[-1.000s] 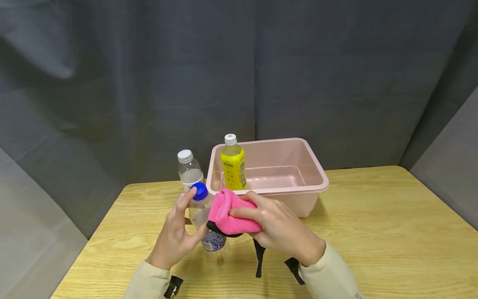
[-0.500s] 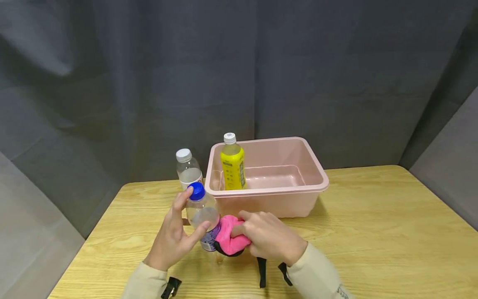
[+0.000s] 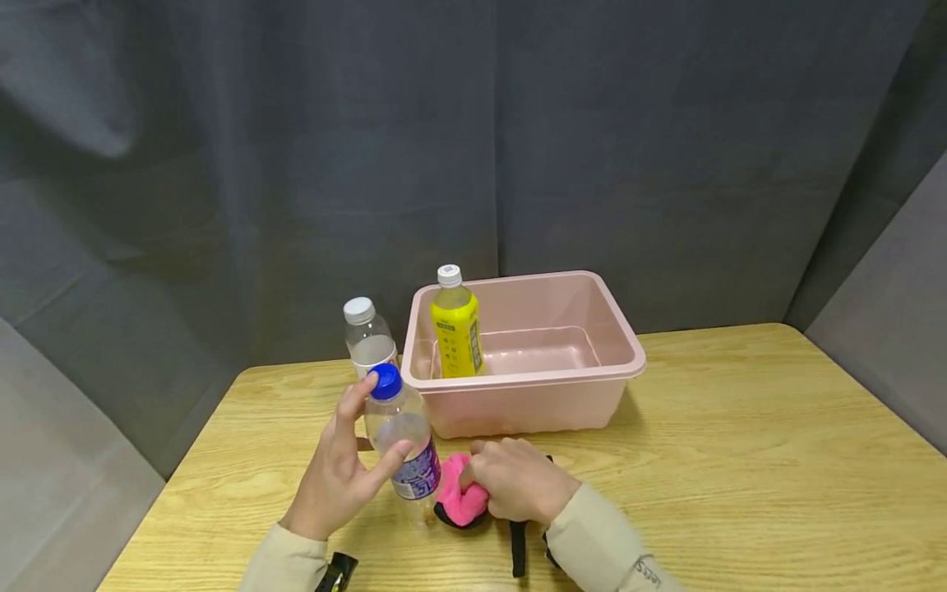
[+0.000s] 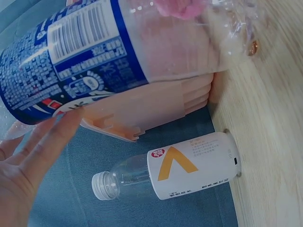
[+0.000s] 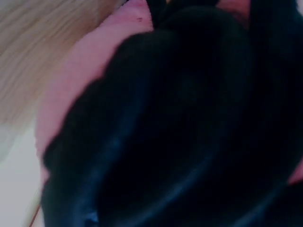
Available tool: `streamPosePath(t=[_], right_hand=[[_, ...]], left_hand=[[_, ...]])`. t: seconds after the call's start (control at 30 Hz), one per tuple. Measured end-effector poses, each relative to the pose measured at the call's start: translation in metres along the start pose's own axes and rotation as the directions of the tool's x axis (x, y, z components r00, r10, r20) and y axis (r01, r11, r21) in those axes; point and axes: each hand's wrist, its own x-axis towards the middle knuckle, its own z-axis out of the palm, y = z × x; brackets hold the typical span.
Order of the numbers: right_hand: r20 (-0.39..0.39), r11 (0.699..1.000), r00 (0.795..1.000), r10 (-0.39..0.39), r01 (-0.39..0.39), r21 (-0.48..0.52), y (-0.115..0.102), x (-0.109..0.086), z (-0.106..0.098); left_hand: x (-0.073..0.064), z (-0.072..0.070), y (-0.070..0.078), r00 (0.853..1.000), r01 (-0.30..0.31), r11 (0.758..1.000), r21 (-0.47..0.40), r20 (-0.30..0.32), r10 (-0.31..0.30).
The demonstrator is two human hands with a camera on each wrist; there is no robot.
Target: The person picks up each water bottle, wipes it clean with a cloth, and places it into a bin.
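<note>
My left hand (image 3: 336,473) holds a clear plastic bottle (image 3: 418,473) with a blue cap and purple-blue label, standing upright on the table. One finger lies at the cap and the thumb against the body; in the left wrist view, fingers touch the label's edge. With its fingers pressed into the fabric, my right hand (image 3: 524,483) grips a folded pink cloth (image 3: 460,500) with a black edge or underside. That cloth sits against the lower right side of the bottle. Dark folds of the cloth (image 5: 78,90) fill the right wrist view, hiding the right fingertips there.
Behind the hands stands a pale pink plastic basin (image 3: 528,407) with a yellow-labelled bottle (image 3: 459,333) upright inside. A white-capped bottle (image 4: 189,165) stands left of the basin. Dark curtain (image 3: 636,148) hangs behind the wooden table (image 3: 747,460).
The right hand has moved the pink cloth down along the bottle, from near its shoulder to near its base, exposing the label. The left hand keeps its hold on the bottle.
</note>
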Motion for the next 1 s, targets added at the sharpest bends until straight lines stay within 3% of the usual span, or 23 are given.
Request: streamPosePath(t=[0.33, 0.47, 0.53, 0.67, 0.8, 1.0], right_hand=[[-0.020, 1.000, 1.000, -0.005, 0.004, -0.019, 0.004, -0.001, -0.003], [-0.132, 0.999, 0.991, -0.031, 0.032, 0.006, 0.006, -0.006, -0.017], [-0.223, 0.998, 0.973, -0.055, 0.060, 0.018, 0.006, -0.006, -0.023], [-0.388, 0.993, 0.917, -0.093, 0.115, 0.033, 0.002, -0.006, -0.033], [-0.532, 0.986, 0.841, -0.103, 0.158, 0.060, -0.002, -0.006, -0.040], [-0.742, 0.946, 0.670, -0.028, 0.258, 0.197, -0.008, -0.006, -0.047]], left_hand=[[0.000, -0.001, -0.001, 1.000, -0.018, 1.000, 0.000, 0.001, 0.018], [0.001, 0.000, -0.001, 0.999, -0.040, 0.999, -0.001, -0.006, 0.040], [0.002, 0.000, -0.001, 0.999, -0.052, 0.999, -0.003, -0.012, 0.052], [0.003, -0.001, -0.001, 0.998, -0.054, 0.999, 0.003, -0.016, 0.054], [0.002, -0.001, -0.001, 0.999, -0.048, 0.999, -0.013, -0.014, 0.047], [0.003, 0.001, 0.001, 0.997, -0.083, 0.996, -0.031, 0.000, 0.083]])
